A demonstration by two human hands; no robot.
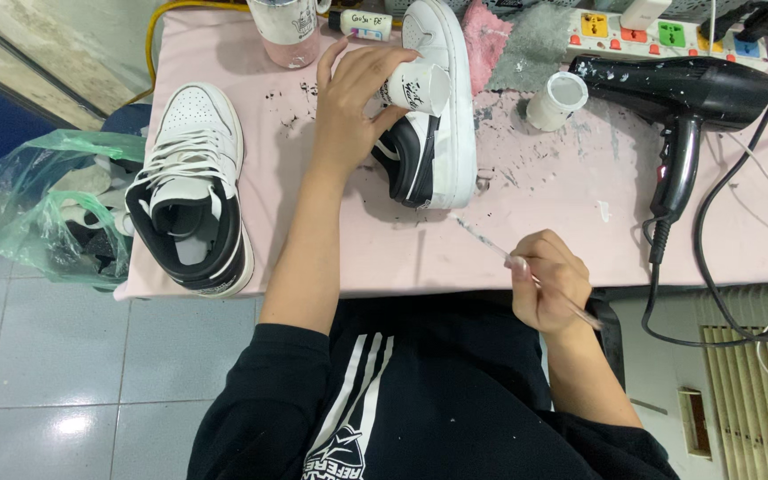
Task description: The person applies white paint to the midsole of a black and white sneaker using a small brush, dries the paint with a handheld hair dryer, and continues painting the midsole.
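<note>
Nearest to me is my right hand (548, 283), hovering just off the near edge of the pink worktop (544, 222); its fingers are pinched shut around a thin paintbrush (504, 256), whose long axis runs on a slant, the tip pointing up and to the left toward the shoe and just over the worktop's edge, the handle end sticking out behind my hand to the lower right. Farther out, my left hand (357, 102) reaches across the worktop with the fingers curled around a small white paint pot (420, 86), held tilted on its side so its open mouth faces right, right over the black-and-white sneaker (433, 116). That sneaker lies on its side, long axis running away from me, white sole turned to the right. A second black-and-white sneaker (193, 182) stands upright at the left end of the worktop, well apart from the first, toe pointing away from me, heel at the near edge. To the right of the first sneaker stands a small white cap or cup (557, 100), and beyond it lies a black hair dryer (686, 93), nozzle pointing left, handle toward me, cord trailing off the edge. A green plastic bag (46, 209) hangs beside the worktop on the left
</note>
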